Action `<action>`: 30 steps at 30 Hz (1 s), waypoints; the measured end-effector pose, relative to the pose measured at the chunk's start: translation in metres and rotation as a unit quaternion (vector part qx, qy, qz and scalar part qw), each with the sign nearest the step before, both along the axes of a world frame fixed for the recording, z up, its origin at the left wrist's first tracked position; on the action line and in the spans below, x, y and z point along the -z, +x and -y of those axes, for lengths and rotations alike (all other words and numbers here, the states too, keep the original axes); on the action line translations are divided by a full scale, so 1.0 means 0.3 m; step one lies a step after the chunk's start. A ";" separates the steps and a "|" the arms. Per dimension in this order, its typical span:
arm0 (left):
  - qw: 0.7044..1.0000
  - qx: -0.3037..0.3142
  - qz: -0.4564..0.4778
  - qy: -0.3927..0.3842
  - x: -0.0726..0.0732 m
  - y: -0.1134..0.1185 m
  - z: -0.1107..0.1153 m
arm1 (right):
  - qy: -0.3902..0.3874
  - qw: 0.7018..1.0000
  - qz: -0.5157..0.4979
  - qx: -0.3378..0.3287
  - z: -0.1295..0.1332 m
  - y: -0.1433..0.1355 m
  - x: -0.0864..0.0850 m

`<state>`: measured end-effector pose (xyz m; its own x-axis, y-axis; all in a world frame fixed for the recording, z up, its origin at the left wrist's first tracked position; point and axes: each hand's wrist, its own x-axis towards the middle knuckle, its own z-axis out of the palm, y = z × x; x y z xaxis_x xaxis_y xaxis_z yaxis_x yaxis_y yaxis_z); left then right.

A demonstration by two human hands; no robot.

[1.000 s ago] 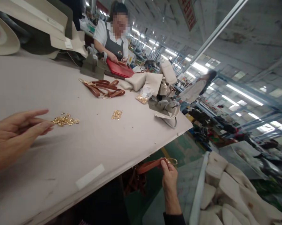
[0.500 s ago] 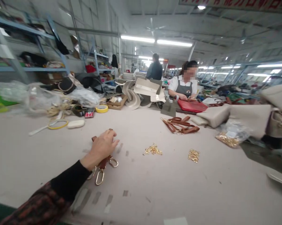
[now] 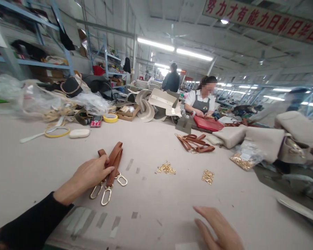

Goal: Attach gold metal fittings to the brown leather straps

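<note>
My left hand (image 3: 90, 172) lies on a bundle of brown leather straps (image 3: 116, 156) at the left of the table, its fingers closed round one strap. Oval gold rings (image 3: 106, 196) hang from the near ends of the straps. At the bottom right my right hand (image 3: 216, 227) is over the tabletop, thumb and fingers apart, holding nothing. Between and beyond the hands lie a loose pile of small gold pieces (image 3: 166, 168) and a neater patch of gold pieces (image 3: 208, 176). More brown straps (image 3: 195, 143) rest farther back.
A plastic bag of gold parts (image 3: 243, 160) and beige bags (image 3: 265, 140) lie at right. Yellow tape (image 3: 110, 118), a white oval object (image 3: 79, 133) and a magnifier (image 3: 57, 131) lie at back left. Across the table, a person (image 3: 202, 100) handles a red bag (image 3: 208, 123).
My left hand has drawn back toward the left, uncovering more of the straps. My right hand has come into view at the bottom right. The view has shifted slightly.
</note>
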<state>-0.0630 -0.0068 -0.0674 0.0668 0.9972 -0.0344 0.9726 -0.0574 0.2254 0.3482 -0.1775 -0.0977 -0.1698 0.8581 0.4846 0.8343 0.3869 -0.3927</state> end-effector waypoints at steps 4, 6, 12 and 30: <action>1.000 -0.010 0.015 0.000 -0.005 0.006 0.009 | -0.111 0.994 0.006 0.008 -0.233 -0.239 -0.036; 1.000 -0.013 0.024 0.003 -0.010 0.010 0.019 | -0.152 0.987 0.011 0.047 -0.341 -0.324 -0.044; 0.998 -0.009 0.052 -0.017 -0.010 0.001 0.039 | -0.177 0.971 0.111 0.117 -0.496 -0.436 -0.036; 0.997 0.010 0.073 -0.008 -0.023 0.017 0.069 | -0.130 0.973 0.171 0.086 -0.483 -0.418 0.012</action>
